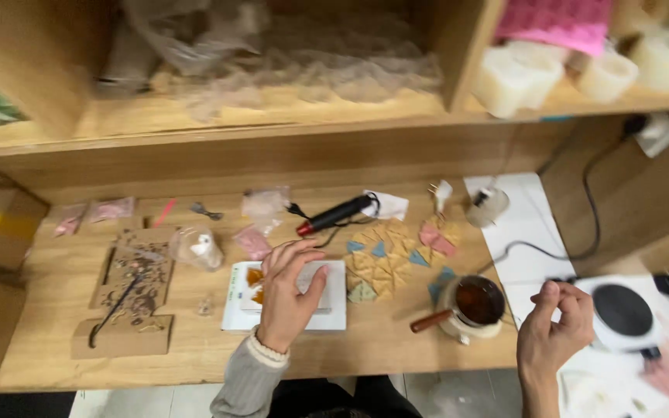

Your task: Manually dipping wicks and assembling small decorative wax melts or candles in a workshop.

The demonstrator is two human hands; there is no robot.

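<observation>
Bare wood lies open along the near edge of the workbench (195,364), and between the white scale (334,310) and the small pot (470,306) with its wooden handle sticking out leftward. Further back the way is cluttered: triangular tiles (385,267), a black-and-red tool (334,214) with its cord, small bags (261,205). A low shelf (272,124) overhangs the rear.

The grey-sleeved left hand (288,298) lies palm-down, fingers spread; the bare right hand (555,325) hovers with fingers loosely curled.

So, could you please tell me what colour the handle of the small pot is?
The small pot has a reddish-brown handle, seen in the head view.
</observation>
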